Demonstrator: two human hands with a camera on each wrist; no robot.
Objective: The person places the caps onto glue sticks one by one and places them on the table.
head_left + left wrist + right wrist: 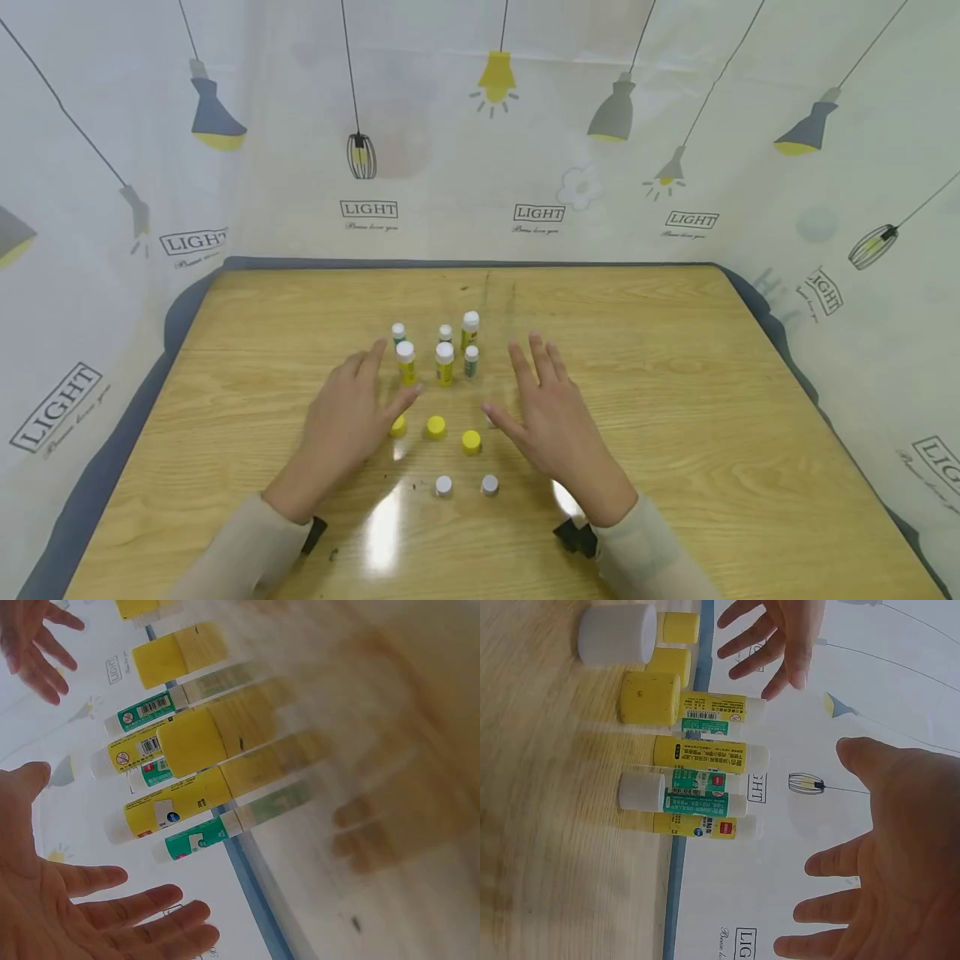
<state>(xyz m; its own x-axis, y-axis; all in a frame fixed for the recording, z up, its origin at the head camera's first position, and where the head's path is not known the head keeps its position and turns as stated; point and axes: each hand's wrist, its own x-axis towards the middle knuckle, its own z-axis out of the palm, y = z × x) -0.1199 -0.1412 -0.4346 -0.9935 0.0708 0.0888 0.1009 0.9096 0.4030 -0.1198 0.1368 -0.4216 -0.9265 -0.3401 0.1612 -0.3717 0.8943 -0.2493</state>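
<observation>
Three yellow glue sticks and three green glue sticks stand upright on the desk; red label logos read "deli". Yellow caps and white caps sit on the sticks' near side. The left hand and right hand flank the sticks, fingers spread, holding nothing. Behind the sticks, the backdrop reads "LIGHT".

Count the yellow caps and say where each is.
3. In the head view, one yellow cap is partly covered by the left hand, one is in the middle, one at right, slightly nearer. The right wrist view also shows 3; probably none is hidden.
</observation>
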